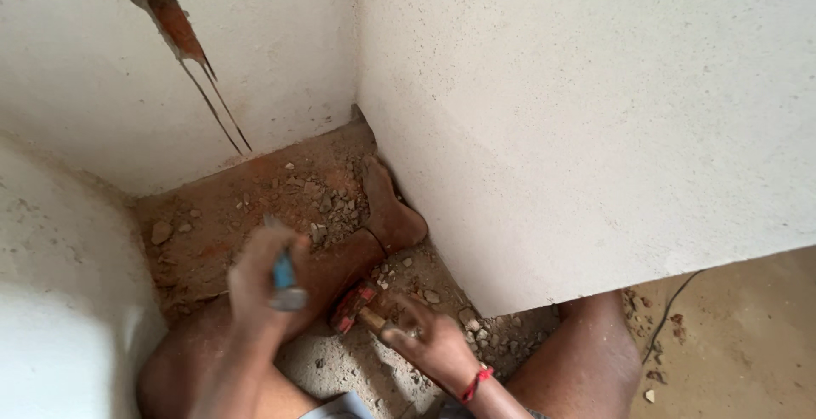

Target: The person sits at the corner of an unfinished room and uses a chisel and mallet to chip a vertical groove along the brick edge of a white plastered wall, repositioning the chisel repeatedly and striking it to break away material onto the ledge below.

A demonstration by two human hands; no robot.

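My left hand (pixel 259 283) is blurred and closed around a blue-handled chisel (pixel 284 279) with a metal end, held above my bent leg. My right hand (pixel 429 342), with a red thread on its wrist, grips the wooden handle of a hammer (pixel 355 308) with a red head, low over the rubble-strewn floor. My bare foot (pixel 393 211) rests against the base of the white wall corner (pixel 408 155). Both hands sit close together in the lower middle of the view.
A chased groove (pixel 166 11) showing red brick runs down the left white wall, with thin scored lines below it. Loose stones and red dust (pixel 323 202) cover the floor. A dark cable (pixel 671 308) lies on the floor at the lower right.
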